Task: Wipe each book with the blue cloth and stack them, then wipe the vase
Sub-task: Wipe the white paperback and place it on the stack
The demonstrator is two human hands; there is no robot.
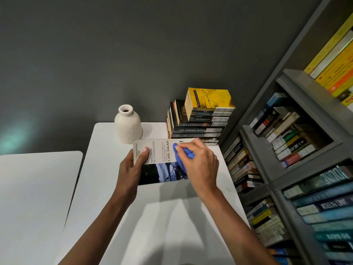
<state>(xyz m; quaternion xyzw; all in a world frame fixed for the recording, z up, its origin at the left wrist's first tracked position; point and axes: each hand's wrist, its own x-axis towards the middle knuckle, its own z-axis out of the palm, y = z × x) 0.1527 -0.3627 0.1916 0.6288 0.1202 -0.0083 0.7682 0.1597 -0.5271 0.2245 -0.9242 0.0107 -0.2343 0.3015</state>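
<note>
Blue cloth [180, 163] pinched in right hand [202, 161], on book [162, 169]; long axis left-right, top leftward, left hand [129, 169] gripping

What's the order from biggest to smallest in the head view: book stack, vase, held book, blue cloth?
1. book stack
2. held book, nearer the camera
3. vase
4. blue cloth, mostly hidden in the right hand

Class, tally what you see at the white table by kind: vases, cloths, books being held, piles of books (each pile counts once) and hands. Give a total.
1 vase
1 blue cloth
1 book being held
1 pile of books
2 hands: left hand, right hand
Total: 6
</note>
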